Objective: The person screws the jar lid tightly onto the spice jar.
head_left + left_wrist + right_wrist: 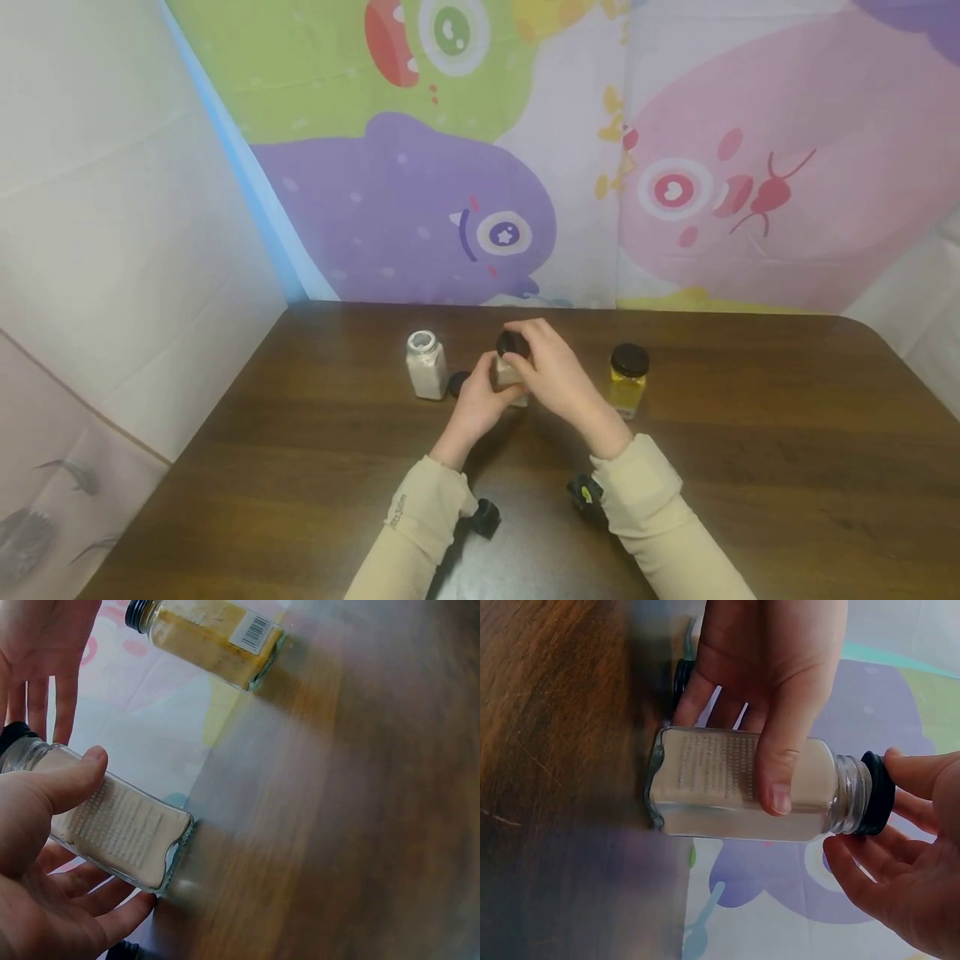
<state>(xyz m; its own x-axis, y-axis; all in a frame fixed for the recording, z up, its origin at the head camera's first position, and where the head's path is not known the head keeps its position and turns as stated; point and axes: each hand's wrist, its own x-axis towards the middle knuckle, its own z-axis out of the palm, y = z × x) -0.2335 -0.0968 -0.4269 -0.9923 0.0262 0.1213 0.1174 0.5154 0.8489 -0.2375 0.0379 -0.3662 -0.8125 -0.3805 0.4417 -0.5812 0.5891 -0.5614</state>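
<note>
I see at the left an uncapped glass jar (429, 375) of pale powder upright on the counter (300, 500), mouth up, well in from the slanting left edge. Just right of it lies a loose black lid (459, 384), partly hidden by the left hand (474, 407). That hand's grip is clamped round a second jar (705, 780) of pale powder, thumb across its face. I find this jar near the middle of the counter's width, long axis vertical, neck up; I cannot tell whether its base touches the surface. The right hand (558, 367) has its grip pinched on the black cap (879, 795), glass threads showing beneath. Past a gap, a yellow jar (628, 392) stands upright, capped. The far edge runs behind all three jars, along the wall hanging (412, 208); counter stretches from the yellow jar to the right edge.
</note>
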